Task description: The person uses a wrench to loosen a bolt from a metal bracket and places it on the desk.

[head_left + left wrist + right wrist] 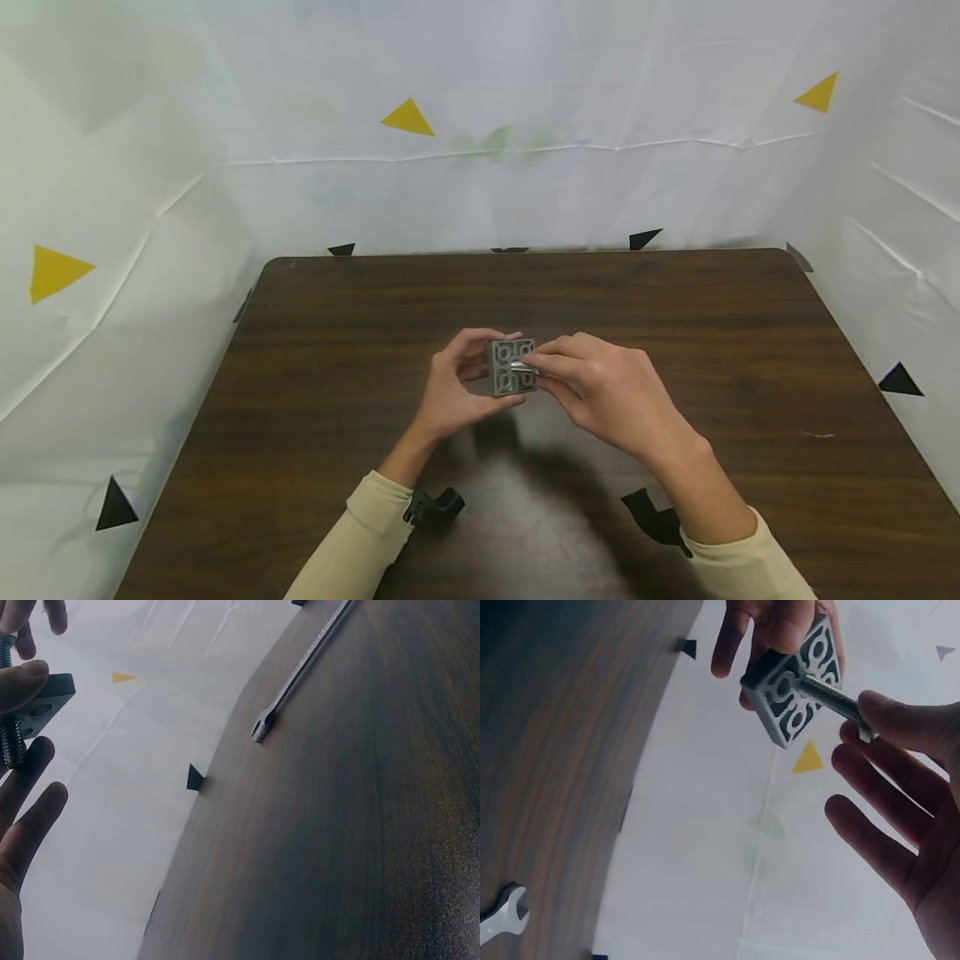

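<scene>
Above the middle of the dark wooden table [315, 400], my left hand [480, 371] grips a small grey square plate [512, 367] by its edges, holding it upright. The plate [795, 682] has rounded cut-outs, and a threaded metal bolt [829, 696] passes through its centre. My right hand [543, 367] pinches the bolt's near end [522, 365] between thumb and forefinger, while its other fingers [877, 832] stay spread. In the left wrist view the bolt's thread [11, 742] sticks out behind the plate [49, 701].
A flat metal wrench [300, 671] lies on the table, and its open end [499, 919] shows in the right wrist view. White sheeting [480, 125] with yellow and black triangles walls the table on three sides. Black wrist mounts [435, 507] sit at both cuffs.
</scene>
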